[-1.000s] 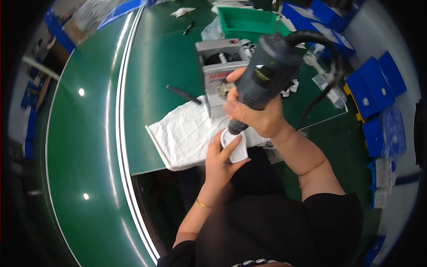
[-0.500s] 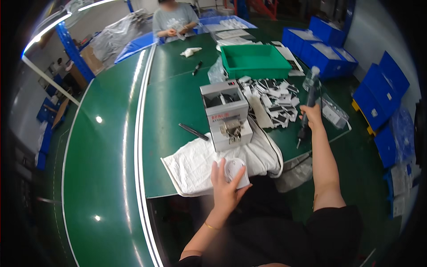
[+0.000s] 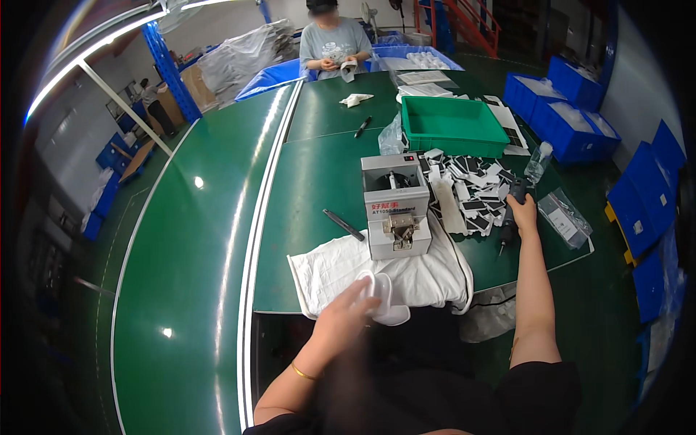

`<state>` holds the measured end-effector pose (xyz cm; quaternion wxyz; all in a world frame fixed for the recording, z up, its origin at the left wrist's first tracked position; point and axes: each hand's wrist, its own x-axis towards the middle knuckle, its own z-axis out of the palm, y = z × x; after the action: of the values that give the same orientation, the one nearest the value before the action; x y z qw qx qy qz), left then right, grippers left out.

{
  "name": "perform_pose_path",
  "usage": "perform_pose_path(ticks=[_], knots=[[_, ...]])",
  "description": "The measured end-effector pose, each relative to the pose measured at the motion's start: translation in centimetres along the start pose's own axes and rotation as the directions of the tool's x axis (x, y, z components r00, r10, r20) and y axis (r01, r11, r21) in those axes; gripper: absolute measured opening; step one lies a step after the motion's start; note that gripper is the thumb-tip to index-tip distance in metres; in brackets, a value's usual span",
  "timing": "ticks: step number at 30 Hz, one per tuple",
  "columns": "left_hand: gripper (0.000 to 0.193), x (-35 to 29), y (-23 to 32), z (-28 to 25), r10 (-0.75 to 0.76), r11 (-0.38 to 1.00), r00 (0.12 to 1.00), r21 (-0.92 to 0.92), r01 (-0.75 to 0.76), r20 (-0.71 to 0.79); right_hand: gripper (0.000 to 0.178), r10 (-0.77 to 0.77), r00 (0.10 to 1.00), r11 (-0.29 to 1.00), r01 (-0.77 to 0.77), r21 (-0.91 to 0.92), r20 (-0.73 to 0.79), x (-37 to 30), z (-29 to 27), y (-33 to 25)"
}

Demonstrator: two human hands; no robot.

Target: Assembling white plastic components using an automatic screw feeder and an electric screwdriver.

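Note:
My left hand (image 3: 341, 313) is closed on a white plastic part (image 3: 388, 304) with rounded, see-through-looking edges, held over the front edge of a white cloth (image 3: 330, 262); the fingers are partly blurred. My right hand (image 3: 523, 213) wraps round a dark electric screwdriver (image 3: 511, 226), its bit pointing down near the table's right side. A grey tabletop machine (image 3: 396, 206) with a metal mechanism on its front stands on the cloth, beyond my left hand. Left of the screwdriver lies a heap of small black and white flat pieces (image 3: 475, 190).
A green bin (image 3: 455, 143) stands behind the heap. Near my right hand are a clear bottle (image 3: 539, 161) and a bagged packet (image 3: 565, 223). Black pens (image 3: 342, 224) lie on the green table (image 3: 319, 188). A co-worker (image 3: 336, 47) handles something white across it. Blue crates (image 3: 573, 127) stand right.
The view has shifted, so the scene sits further right and lower. My left hand has turned the white part. The screwdriver has come down from its raised position, away from the bottle.

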<state>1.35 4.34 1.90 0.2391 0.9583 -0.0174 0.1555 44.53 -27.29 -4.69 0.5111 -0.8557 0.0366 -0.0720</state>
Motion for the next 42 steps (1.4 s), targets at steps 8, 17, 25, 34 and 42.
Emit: perform_pose_path(ticks=[8,17,25,34,42], knots=[[0.042,-2.6,-8.7,-2.5,-0.49,0.842,0.765,-0.454,0.291,-0.417,0.058,-0.277,0.945,0.961,0.271,-0.056,-0.174,-5.7,-1.4,-0.2],[0.05,-5.5,-29.9,-8.1,-0.604,0.539,0.18,-0.231,0.81,-0.777,0.022,-0.572,0.819,0.787,0.532,0.313,0.045,-19.0,2.8,-6.1],[0.076,-4.4,-27.5,-8.0,-0.727,0.398,0.231,-0.123,0.909,-0.646,0.017,-0.595,0.616,0.793,0.343,0.504,0.517,-29.9,5.3,-8.9],[0.032,-4.7,-7.0,1.1,-0.103,0.979,0.649,0.037,0.199,-0.754,0.032,-0.275,0.102,0.851,0.488,0.193,0.956,-34.5,8.9,-1.2],[0.036,-10.5,-5.3,12.0,-0.352,0.926,0.935,-0.163,0.341,-0.047,0.038,-0.184,0.289,0.633,0.766,-0.111,0.94,-30.4,12.8,7.4]])
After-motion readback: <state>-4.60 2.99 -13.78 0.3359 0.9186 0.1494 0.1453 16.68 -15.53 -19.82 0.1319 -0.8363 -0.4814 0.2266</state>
